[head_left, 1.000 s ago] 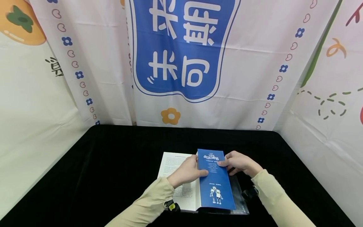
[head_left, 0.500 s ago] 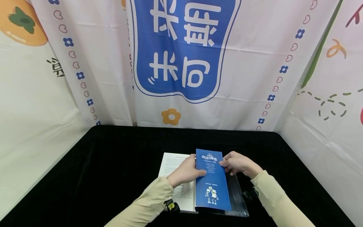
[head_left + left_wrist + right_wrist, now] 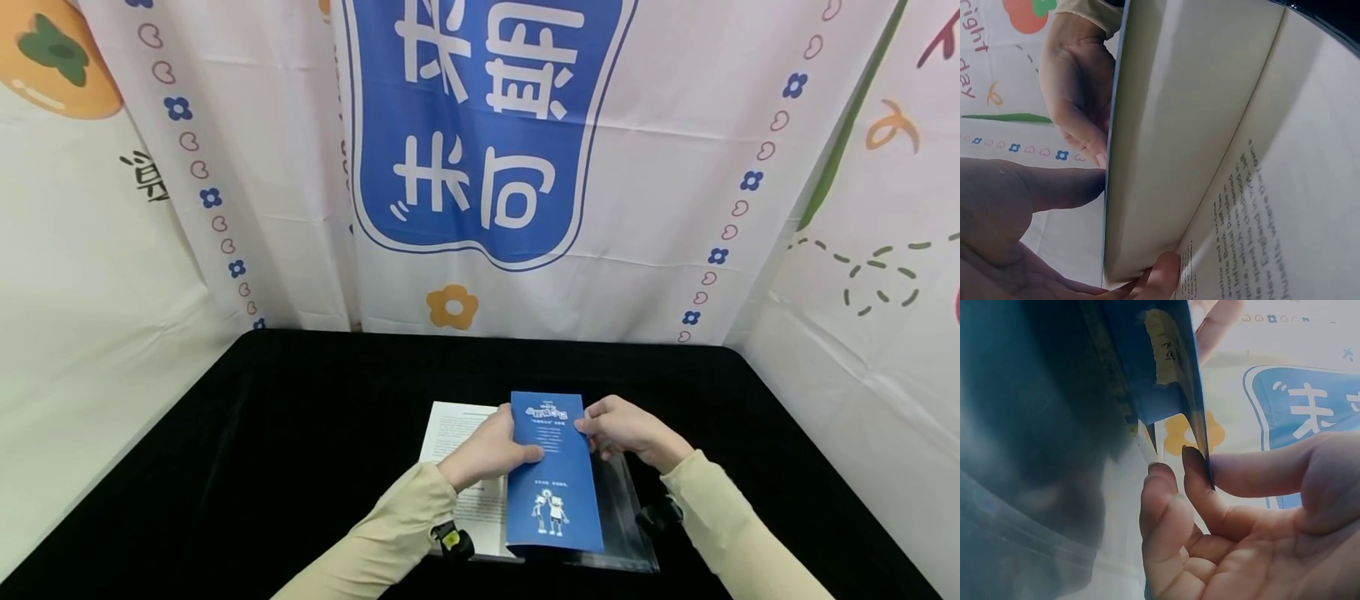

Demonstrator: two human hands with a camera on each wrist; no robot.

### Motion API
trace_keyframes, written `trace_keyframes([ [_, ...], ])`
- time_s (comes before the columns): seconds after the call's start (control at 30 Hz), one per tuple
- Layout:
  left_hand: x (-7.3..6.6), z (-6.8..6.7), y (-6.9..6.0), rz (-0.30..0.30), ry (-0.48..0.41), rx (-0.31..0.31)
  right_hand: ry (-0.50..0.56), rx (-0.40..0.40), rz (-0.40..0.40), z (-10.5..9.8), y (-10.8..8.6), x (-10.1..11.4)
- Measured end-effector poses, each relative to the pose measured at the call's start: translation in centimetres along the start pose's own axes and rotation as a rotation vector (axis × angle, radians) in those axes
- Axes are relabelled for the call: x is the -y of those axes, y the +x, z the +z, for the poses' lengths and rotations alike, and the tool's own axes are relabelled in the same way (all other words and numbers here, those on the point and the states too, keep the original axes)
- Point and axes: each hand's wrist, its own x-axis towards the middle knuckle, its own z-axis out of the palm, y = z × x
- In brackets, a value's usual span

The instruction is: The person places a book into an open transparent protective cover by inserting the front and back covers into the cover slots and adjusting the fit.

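A book lies open on the black table, its printed page [image 3: 483,508] at the left and its blue cover flap [image 3: 555,479] raised over the right part. My left hand [image 3: 491,450] holds the flap's left side, with the thumb on the blue face. In the left wrist view, that hand's fingers reach inside against the pages. My right hand [image 3: 633,429] pinches the flap's upper right edge between thumb and index finger [image 3: 1200,487]. Under the flap, to the right, shows a clear plastic cover [image 3: 630,521]. The flap hides the middle of the book.
A black cloth [image 3: 315,458] covers the table. Printed white curtains [image 3: 660,200] enclose it at the back and both sides. Black wrist cameras [image 3: 660,514] sit on both sleeves, the right one close to the plastic cover.
The blue flap has shifted to the left, and more of the clear plastic cover shows at its right. Both hands keep their hold and move slightly left.
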Motion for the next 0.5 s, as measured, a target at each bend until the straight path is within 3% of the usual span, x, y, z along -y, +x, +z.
trace_keyframes([
  [0.5, 0.11, -0.42, -0.11, -0.046, -0.042, 0.031, 0.042, -0.015, -0.031, 0.54, -0.09, 0.38],
])
